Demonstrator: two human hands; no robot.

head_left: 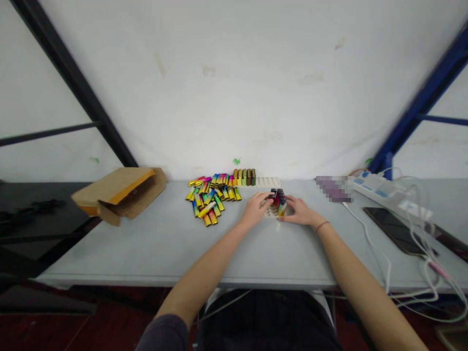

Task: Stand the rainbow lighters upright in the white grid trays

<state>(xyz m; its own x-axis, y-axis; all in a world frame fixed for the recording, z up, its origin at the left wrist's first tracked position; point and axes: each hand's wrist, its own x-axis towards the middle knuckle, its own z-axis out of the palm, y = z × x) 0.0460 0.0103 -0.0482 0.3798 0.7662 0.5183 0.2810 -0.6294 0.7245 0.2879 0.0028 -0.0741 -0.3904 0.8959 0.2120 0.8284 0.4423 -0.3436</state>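
A small white tray (271,213) with rows of holes lies in front of me, with several slim upright cases (281,207) along its right side. Their tops are dark and the nearest body is yellowish and shiny. My left hand (257,207) reaches over the tray's left side, its fingertips closed round a dark-topped case (273,194). Beside the upright row on the right is my right hand (300,211), thumb and fingers apart, fingertips at the cases. To the left lies a loose pile of shiny rainbow-coloured cases (210,200).
Behind the pile, several cases (244,178) stand upright in rows, with a white holed tray (268,182) beside them. An open cardboard box (120,190) lies at the left. A power strip (387,195), white cables (369,239) and a dark phone (395,230) occupy the right.
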